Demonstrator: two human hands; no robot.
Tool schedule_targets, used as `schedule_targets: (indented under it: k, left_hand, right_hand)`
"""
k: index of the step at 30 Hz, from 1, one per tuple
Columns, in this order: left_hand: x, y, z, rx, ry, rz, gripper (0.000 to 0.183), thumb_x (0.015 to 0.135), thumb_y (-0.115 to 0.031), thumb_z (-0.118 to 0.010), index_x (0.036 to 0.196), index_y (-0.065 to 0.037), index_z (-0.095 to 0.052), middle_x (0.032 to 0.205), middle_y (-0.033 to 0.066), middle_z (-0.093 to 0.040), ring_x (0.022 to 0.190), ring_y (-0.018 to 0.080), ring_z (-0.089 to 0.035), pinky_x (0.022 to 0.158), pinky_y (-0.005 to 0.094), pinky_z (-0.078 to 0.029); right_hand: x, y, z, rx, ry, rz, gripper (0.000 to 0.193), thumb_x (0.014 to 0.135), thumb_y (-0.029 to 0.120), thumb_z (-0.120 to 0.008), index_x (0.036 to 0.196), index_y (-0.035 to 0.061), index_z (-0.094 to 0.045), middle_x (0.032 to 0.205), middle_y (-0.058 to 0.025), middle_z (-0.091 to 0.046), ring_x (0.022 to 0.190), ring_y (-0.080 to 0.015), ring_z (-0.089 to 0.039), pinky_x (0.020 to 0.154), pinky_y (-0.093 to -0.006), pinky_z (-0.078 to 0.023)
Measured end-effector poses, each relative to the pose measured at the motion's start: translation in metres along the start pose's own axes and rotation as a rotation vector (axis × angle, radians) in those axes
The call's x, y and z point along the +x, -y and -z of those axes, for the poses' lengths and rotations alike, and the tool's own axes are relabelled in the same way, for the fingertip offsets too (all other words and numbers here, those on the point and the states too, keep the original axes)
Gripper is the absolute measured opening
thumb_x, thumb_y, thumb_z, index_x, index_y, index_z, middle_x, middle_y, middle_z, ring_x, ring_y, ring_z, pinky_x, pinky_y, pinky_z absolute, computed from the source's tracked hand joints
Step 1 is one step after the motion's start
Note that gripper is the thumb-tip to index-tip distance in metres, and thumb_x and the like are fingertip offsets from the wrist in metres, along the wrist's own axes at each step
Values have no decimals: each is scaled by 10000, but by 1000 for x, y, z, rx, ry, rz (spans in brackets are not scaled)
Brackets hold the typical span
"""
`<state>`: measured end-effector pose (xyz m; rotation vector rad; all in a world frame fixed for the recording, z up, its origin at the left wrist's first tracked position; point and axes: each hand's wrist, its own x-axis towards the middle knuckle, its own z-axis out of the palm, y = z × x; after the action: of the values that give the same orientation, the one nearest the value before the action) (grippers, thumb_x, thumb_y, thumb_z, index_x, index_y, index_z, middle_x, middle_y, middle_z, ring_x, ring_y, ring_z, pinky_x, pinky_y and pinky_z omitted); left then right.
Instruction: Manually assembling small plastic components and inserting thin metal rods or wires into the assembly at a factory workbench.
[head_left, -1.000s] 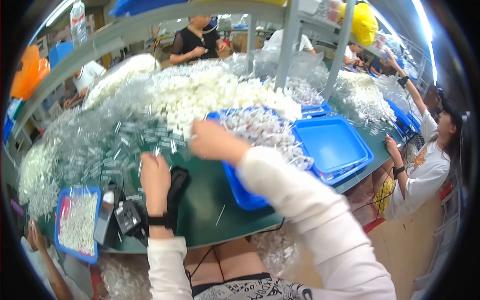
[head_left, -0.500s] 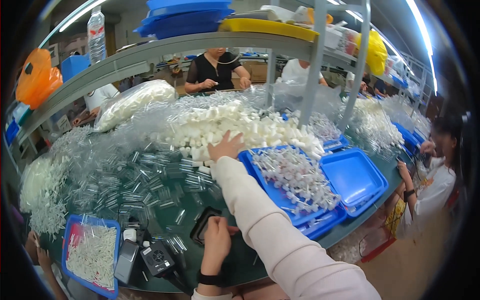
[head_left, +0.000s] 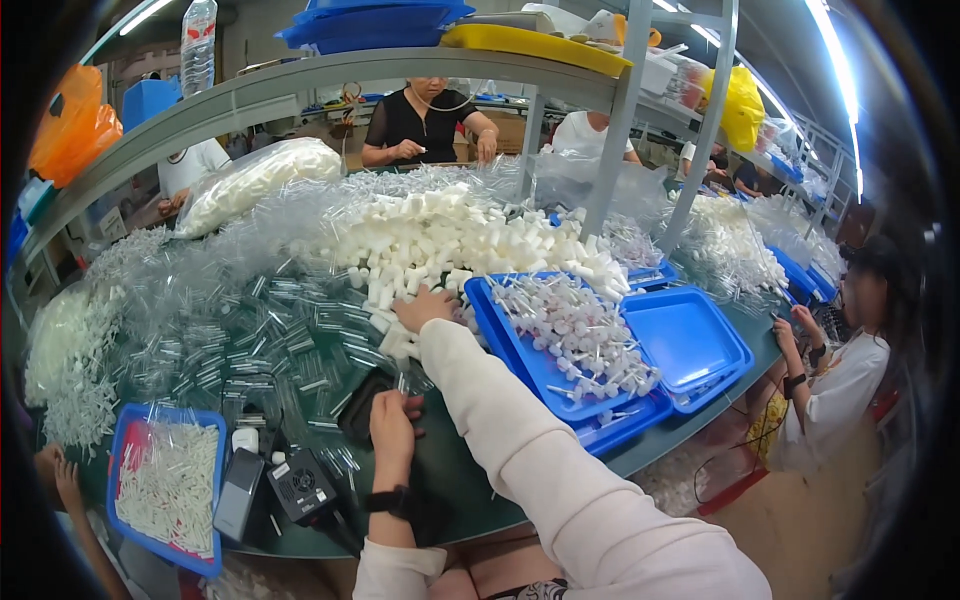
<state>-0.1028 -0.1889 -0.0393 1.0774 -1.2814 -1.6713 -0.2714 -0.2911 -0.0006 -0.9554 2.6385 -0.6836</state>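
My left hand [head_left: 393,436], with a dark band at its wrist, is closed low over the green tabletop, pinching what looks like a small clear tube [head_left: 402,384]. Beside its fingers lies a dark, rounded rectangular object [head_left: 364,402]. Stretched farther out, my right hand [head_left: 426,308] lies on the near edge of a heap of short white cylinders [head_left: 430,235], fingers apart and their tips partly lost among the pieces. Loose clear tubes [head_left: 270,335] are spread to the left of both hands.
Right of my right arm stands a blue tray [head_left: 480,310] of white-capped pieces, beside another blue tray [head_left: 685,340]. At left are a blue-rimmed tray [head_left: 118,470] of white sticks and a black boxy device [head_left: 300,484]. A grey shelf [head_left: 400,68] crosses overhead. Other people sit around.
My right hand has drawn back slightly toward me, and its fingers are less spread. My left hand has shifted up and left, with a small tube now showing at its fingertips. The view has shifted a little.
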Motion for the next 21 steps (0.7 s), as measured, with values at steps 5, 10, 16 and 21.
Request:
schedule_targets:
  k: [5, 10, 16, 21]
  left_hand:
    - [-2, -6, -7, 8, -24, -20, 267, 877, -271, -436, 915, -23, -527, 824, 92, -629, 715, 159, -576, 493, 300, -491]
    - [0, -8, 8, 63, -92, -35, 309, 871, -289, -432, 895, 1, -536, 740, 106, -617, 611, 181, -587, 444, 306, -486]
    - [-9, -38, 13, 276, -40, -79, 315, 864, -278, -414, 895, 3, -554, 702, 110, -617, 527, 178, -579, 436, 311, -476]
    - [-22, -45, 18, 246, 13, -47, 270, 841, -220, -438, 896, 16, -557, 740, 103, -638, 552, 152, -572, 460, 306, -464]
  right_hand:
    - [-36, -6, -1, 43, 30, 20, 680, 778, 569, -494, 1304, 145, -414, 1376, -199, -307, 1265, -419, -274, 951, -677, -221]
    - [-68, 3, -9, 89, 76, 62, 732, 768, 619, -458, 1308, 127, -415, 1358, -198, -364, 1259, -408, -319, 998, -642, -189]
    - [-47, -3, 19, 180, 569, 510, 780, 844, 653, -355, 1221, -10, -519, 1235, -172, -539, 1097, -258, -535, 957, -357, -368]
    - [-98, -10, 115, 203, 710, 278, 691, 865, 570, -409, 1373, 106, -345, 1331, -168, -419, 1182, -279, -476, 815, -521, -481]
